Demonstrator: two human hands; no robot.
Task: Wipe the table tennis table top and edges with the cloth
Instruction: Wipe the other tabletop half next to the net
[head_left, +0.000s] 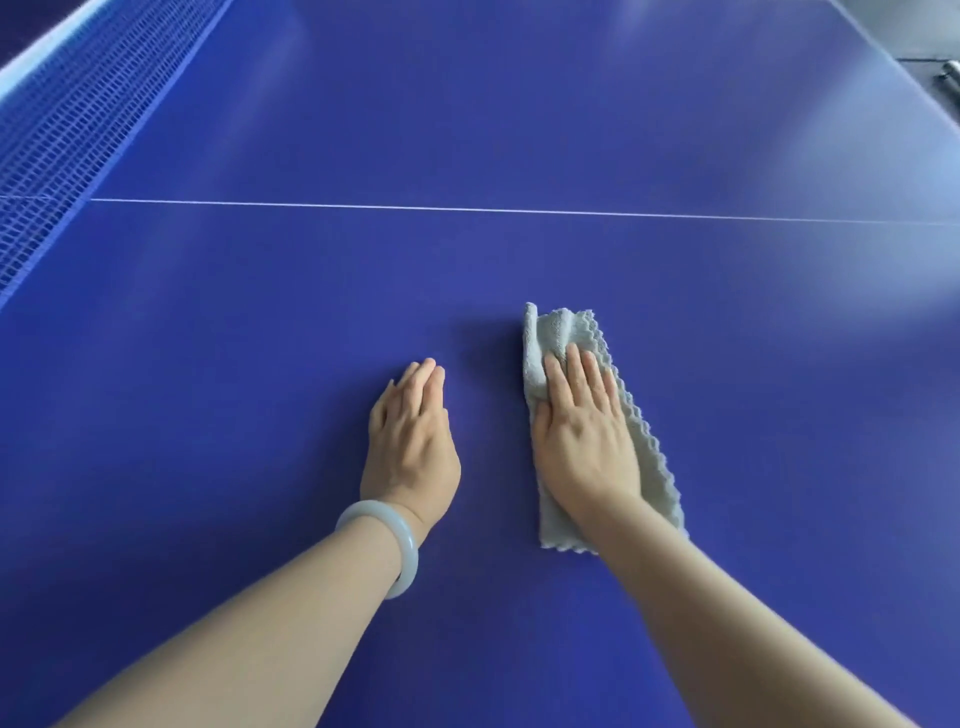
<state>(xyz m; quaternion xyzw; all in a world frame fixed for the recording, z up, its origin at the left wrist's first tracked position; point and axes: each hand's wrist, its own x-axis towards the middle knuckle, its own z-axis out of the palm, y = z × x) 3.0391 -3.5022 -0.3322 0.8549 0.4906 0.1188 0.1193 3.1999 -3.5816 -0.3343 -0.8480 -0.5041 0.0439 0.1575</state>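
At the upper left of the frame a blue net with a white top band runs along the side of the picture. The big blue table fills almost the whole view, and it is shiny, with pale light on it toward the upper right. A thin white line goes across the table from the net to the right edge of the frame. Below the line, a little left of the middle, is the left hand. Its fingers are straight and close together, and it holds nothing. It is low at the table top, but it is hard to tell if it presses down. A pale, smooth bracelet sits on that wrist. Just to the right, with a gap of bare table between, lies the cloth. It is pale grey-green, folded long, with a wavy edge, and it lies flat on the table below the white line, right of the middle. The right hand lies flat on top of the cloth, with straight fingers resting on it, not curled around it. The far end and the near end of the cloth stick out past the hand. At the far upper right, past the table edge, is a small metal thing, too blurry to name.
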